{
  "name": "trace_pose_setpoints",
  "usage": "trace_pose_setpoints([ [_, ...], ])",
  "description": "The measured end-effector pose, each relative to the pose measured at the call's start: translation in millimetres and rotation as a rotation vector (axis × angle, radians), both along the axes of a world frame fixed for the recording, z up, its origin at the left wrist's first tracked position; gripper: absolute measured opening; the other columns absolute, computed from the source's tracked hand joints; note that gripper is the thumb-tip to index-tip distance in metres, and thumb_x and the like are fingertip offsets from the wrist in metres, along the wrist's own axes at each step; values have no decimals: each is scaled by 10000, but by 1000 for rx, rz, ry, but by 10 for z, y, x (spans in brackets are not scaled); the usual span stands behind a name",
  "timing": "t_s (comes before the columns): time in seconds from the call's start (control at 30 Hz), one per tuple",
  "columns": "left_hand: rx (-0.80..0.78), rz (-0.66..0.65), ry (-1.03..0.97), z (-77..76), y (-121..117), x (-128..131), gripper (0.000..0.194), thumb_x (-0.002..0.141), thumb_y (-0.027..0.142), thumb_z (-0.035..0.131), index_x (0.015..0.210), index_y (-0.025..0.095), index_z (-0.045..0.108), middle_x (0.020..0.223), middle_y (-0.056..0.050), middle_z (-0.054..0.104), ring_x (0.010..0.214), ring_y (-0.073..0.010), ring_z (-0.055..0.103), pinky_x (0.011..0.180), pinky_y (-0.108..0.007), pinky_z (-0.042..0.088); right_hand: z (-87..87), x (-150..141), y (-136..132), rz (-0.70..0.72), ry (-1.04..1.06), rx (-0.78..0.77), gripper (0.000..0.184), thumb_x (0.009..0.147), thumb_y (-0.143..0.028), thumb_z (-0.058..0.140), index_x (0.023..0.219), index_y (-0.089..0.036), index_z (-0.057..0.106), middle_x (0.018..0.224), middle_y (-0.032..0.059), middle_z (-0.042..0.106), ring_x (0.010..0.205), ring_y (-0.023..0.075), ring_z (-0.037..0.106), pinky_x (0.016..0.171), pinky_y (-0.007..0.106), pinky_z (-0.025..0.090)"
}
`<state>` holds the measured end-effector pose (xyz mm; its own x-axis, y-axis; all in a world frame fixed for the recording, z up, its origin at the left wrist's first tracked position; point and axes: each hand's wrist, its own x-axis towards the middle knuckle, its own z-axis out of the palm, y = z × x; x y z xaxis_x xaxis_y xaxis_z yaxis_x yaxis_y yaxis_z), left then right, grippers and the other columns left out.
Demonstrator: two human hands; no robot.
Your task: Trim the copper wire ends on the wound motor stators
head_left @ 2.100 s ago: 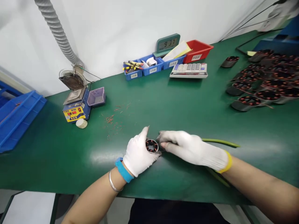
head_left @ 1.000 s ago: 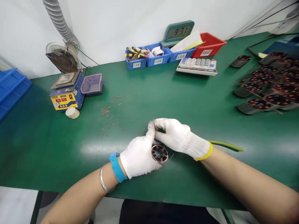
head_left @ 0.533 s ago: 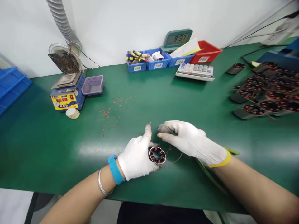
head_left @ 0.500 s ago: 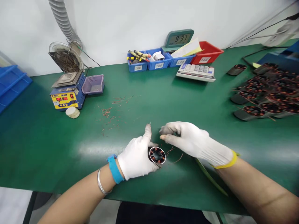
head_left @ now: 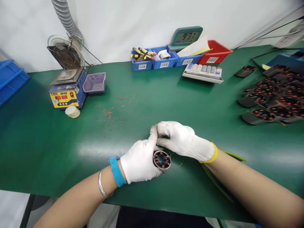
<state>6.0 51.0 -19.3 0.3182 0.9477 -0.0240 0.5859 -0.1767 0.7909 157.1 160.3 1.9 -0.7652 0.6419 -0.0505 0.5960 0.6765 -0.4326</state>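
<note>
My left hand [head_left: 141,163], in a white glove, is wrapped round a motor stator [head_left: 162,160] with a silvery rim and copper windings, its round open end facing up and right. The left thumb is raised. My right hand [head_left: 177,137], also gloved, has its fingertips pinched together against the left thumb tip; what they hold, if anything, is hidden. Beneath the right wrist lies a tool with two curved green handles [head_left: 217,183]; its head is covered. Loose bits of copper wire [head_left: 181,164] lie beside the stator.
Copper wire clippings [head_left: 108,112] are scattered left of centre. Several stators [head_left: 261,115] stand at the right. A blue-and-yellow soldering pot [head_left: 65,98] and purple tray [head_left: 95,83] are at the left. Small bins [head_left: 164,65], a clock [head_left: 187,36] and a calculator [head_left: 203,72] line the back.
My right hand has moved left, and its fingertips now meet the left thumb. My left hand keeps its hold on the stator. More of the green handles shows.
</note>
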Motion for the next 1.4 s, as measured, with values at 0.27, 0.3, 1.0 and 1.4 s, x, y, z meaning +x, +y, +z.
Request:
trace_pose_setpoints([
  [0.27,28,-23,59,-12,8,8,1205,759,287,676,1580,78,-180,1047,-90,777,863,-298,719,718,-394,536,-21,547,-176,-297,-57,-118,228,842,-428,547,738,-247,641,783,13,725,670,190,650,564,297,448],
  [0.3,38,-22,70,-21,5,13,1197,757,284,679,1585,81,-161,1066,-96,776,897,-309,720,743,-406,542,-28,626,-235,-346,-43,-132,236,846,-439,543,752,-252,653,787,17,735,676,202,667,570,310,470],
  [1.0,115,7,110,-100,-13,9,1123,785,398,669,1608,98,-34,1088,-116,768,964,-328,731,796,-420,559,-203,810,-627,98,-140,411,331,873,-362,630,1175,-241,691,968,75,775,737,273,727,567,338,471],
  [1.4,135,-1,158,-78,-13,41,1129,757,337,695,1604,79,-4,1061,-119,768,941,-338,725,816,-433,553,-129,992,-838,-210,-17,-126,362,814,-411,661,1154,-314,739,750,-4,760,591,208,691,507,290,499],
])
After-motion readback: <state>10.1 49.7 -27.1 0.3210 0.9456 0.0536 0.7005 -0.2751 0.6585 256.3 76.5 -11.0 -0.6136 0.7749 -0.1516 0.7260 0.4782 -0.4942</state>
